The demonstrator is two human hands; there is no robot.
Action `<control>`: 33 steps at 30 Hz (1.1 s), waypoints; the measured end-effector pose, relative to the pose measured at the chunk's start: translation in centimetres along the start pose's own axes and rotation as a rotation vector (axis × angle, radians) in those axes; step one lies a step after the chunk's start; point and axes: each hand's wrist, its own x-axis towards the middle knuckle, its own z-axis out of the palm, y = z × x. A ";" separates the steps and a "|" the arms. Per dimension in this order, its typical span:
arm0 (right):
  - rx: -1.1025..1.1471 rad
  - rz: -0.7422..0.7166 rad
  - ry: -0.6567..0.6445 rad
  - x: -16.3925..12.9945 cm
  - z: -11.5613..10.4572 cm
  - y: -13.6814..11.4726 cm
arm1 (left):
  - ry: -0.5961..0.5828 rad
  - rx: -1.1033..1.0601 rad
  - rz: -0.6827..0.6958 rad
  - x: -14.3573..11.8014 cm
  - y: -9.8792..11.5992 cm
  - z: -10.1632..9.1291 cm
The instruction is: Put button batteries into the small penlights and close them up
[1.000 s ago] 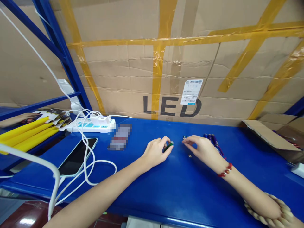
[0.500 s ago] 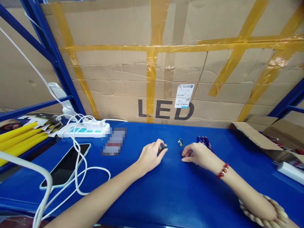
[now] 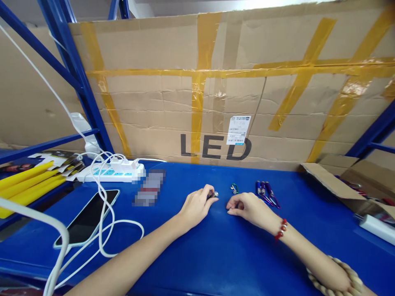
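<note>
A big taped cardboard box [image 3: 234,94] fills the back, the letters LED printed low on its face and a white label [image 3: 238,130] stuck at the D. In front of it, the blue bench [image 3: 216,255] runs the full width. At nine o'clock, blue rack posts [image 3: 77,78] climb out of frame, and yellow tubes [image 3: 24,185] lie on a lower shelf beside them. Over at three o'clock sits an open carton [image 3: 354,181] with its flap folded out.

Both forearms come in from six o'clock and meet near the bench's middle. The left hand [image 3: 196,205] rests on the bench, its fingers curled, thumb and forefinger pinching a small dark torch [image 3: 212,194] whose silvery tip pokes out toward two o'clock. The right hand [image 3: 247,206] lies just beside it at three o'clock, fingers loosely curled with the tips down on the bench; whether it pinches anything there cannot be told. A red bead bracelet [image 3: 280,229] circles that wrist, and a rope ring [image 3: 336,279] sits around the forearm at five o'clock.

A phone [image 3: 88,218] lies face up at eight o'clock, white cables [image 3: 105,230] looping over it from a power strip [image 3: 109,172] at ten o'clock. Just beyond the right hand, at twelve o'clock, lies a small green clip [image 3: 234,188], and at one o'clock a few purple torches [image 3: 266,192] lie side by side, apart from the hand.
</note>
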 end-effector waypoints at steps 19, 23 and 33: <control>0.185 -0.612 0.569 -0.6 0.4 -1.6 | -0.028 -0.048 0.146 -0.1 0.0 0.0; 0.156 -0.666 0.622 -0.6 0.2 -1.8 | -0.013 -0.029 0.160 -0.2 0.0 -0.1; 0.174 -0.654 0.676 -0.8 0.2 -2.0 | -0.006 -0.016 0.231 -0.3 0.4 -0.3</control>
